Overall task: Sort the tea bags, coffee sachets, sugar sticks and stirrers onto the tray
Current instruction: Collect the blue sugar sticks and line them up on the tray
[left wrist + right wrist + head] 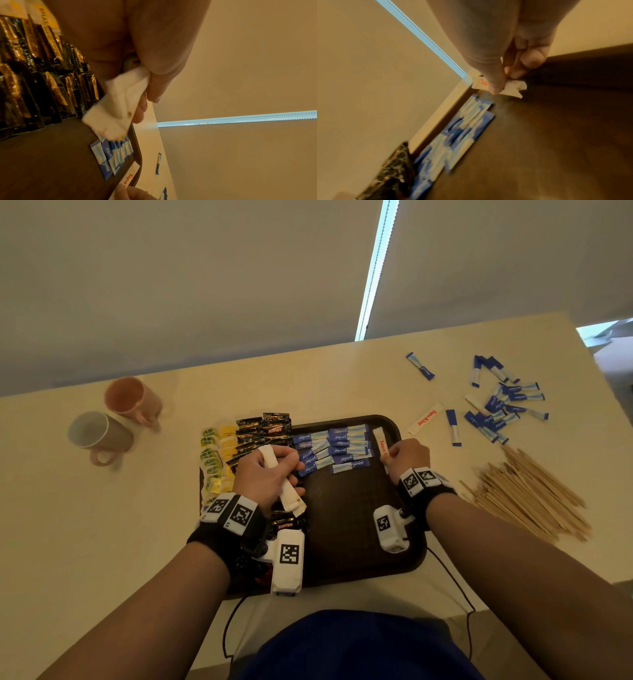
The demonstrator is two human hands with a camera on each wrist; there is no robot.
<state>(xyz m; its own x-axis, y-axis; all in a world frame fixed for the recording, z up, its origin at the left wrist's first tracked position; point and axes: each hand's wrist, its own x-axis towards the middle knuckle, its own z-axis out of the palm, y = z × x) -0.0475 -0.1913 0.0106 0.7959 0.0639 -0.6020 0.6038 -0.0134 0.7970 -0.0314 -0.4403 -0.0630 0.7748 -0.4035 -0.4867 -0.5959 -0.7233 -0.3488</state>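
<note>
A dark brown tray (356, 508) lies in front of me. On it sit yellow and green tea bags (214, 460), black coffee sachets (263, 429) and rows of blue sugar sticks (337, 445). My left hand (270, 477) grips a plain white stick (284, 484) over the tray's left half, the same white stick (118, 106) showing in the left wrist view. My right hand (407, 457) pinches a white stick with red print (381, 443) at the tray's right edge, its crumpled end (513, 88) between thumb and fingers.
Loose blue sugar sticks (500, 405) and a white red-print stick (424, 417) lie on the table to the right. A pile of wooden stirrers (527, 494) lies nearer right. Two mugs (113, 419) stand at the left. Cables run off the table's front edge.
</note>
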